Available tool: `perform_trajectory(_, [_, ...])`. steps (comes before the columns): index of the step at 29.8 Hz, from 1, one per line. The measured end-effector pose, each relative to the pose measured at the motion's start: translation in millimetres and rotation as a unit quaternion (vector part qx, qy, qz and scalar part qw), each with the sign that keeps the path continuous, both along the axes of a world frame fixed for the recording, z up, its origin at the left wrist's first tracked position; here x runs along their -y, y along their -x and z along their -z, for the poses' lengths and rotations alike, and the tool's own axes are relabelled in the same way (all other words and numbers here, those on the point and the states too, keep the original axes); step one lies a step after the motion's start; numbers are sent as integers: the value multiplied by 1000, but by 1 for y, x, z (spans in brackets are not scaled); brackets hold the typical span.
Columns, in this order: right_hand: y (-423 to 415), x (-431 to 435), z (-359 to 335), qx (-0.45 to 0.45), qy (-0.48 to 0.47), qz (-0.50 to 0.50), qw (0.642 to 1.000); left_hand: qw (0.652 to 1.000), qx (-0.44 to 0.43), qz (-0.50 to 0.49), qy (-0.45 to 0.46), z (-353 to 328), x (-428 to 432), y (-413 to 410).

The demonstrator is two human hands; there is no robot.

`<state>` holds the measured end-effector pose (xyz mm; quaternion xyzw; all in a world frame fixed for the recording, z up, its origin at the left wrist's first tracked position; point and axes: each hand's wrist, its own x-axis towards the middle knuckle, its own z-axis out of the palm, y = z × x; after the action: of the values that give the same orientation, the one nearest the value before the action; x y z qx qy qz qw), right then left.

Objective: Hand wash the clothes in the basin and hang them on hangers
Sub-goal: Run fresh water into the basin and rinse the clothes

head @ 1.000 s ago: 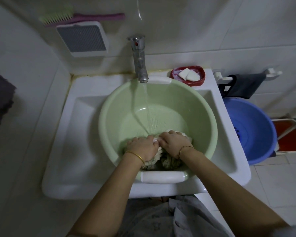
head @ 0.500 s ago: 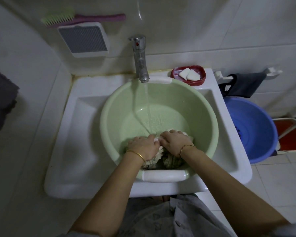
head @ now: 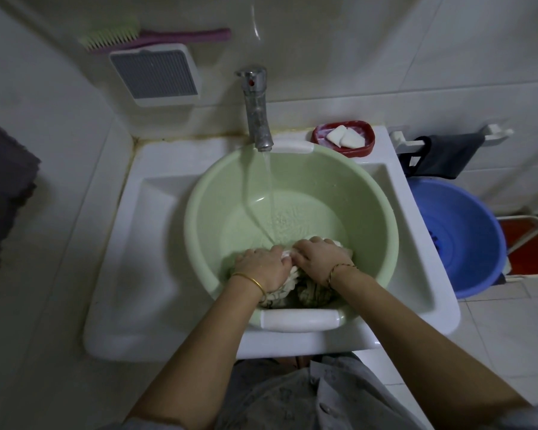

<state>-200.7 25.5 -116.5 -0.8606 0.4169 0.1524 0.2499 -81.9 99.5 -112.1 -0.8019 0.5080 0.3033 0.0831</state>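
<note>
Hands low centre of frame: left hand (head: 263, 266) and right hand (head: 319, 259) side by side, both clenched on bunched pale wet cloth (head: 295, 288) at near wall of round pale-green plastic basin (head: 199, 212). Chrome tap (head: 257, 110) runs water into basin.

Faucet (head: 257, 110) over basin's (head: 382, 218) far rim

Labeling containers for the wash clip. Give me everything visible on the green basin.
The green basin is round, pale green, plastic-looking, with white grips on its near and far rim. It sits upright in the white sink, under the running tap, holding shallow water. Both hands, left and right, press bunched cloth against its near inner wall.
</note>
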Motion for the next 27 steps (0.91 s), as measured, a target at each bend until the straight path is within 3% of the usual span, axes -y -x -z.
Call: perform_trajectory(27, [2,1,0,5,-8,6,1000,1000,-3,-11,-10,-1,2,2])
